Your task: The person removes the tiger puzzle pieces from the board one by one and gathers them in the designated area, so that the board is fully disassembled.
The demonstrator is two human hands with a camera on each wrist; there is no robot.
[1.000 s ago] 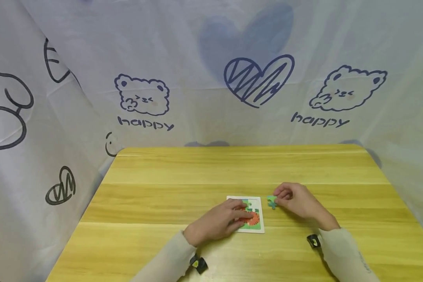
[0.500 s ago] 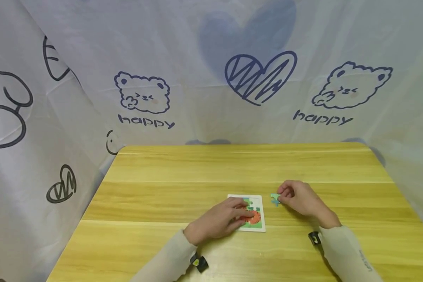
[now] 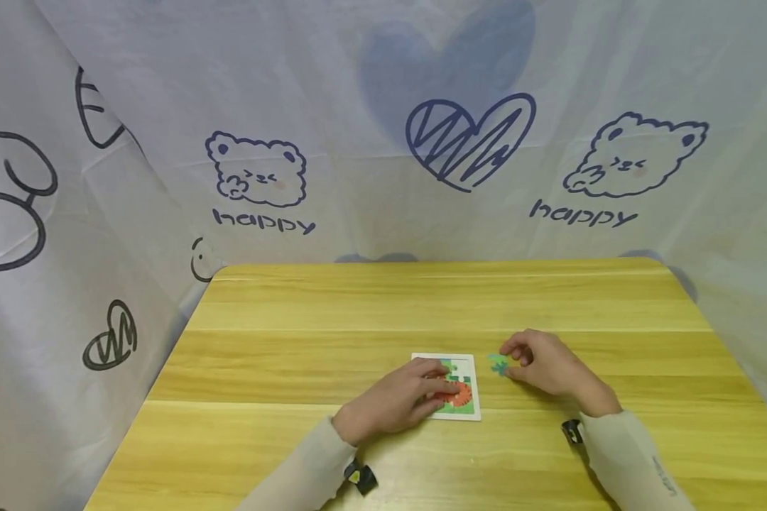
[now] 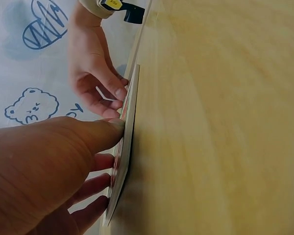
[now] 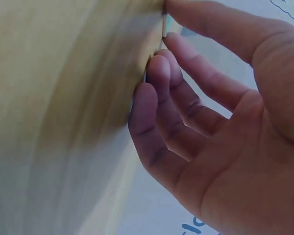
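Note:
A small square jigsaw puzzle with a white frame (image 3: 477, 406) lies on the table. Its visible pieces show an orange, fringed shape on green, and its upper right corner is a bare white recess. My left hand (image 3: 396, 399) rests across the puzzle's left part, thumb and fingertips on its face, hiding much of the picture. To the right of the frame, my right hand (image 3: 550, 367) pinches a loose green and teal puzzle piece (image 3: 497, 365) between thumb and fingers, close over the tabletop. In the right wrist view, just a sliver of the piece (image 5: 168, 23) shows at the fingertips.
The wooden table (image 3: 294, 355) spreads around both hands. A pale curtain (image 3: 358, 199) printed with bears and hearts hangs behind it and along the sides. Each wrist carries a small black camera, such as the left one (image 3: 361, 477).
The right hand has lifted slightly right and away from the frame, then come back a little. The piece has turned between its fingers. The left hand has stayed on the puzzle.

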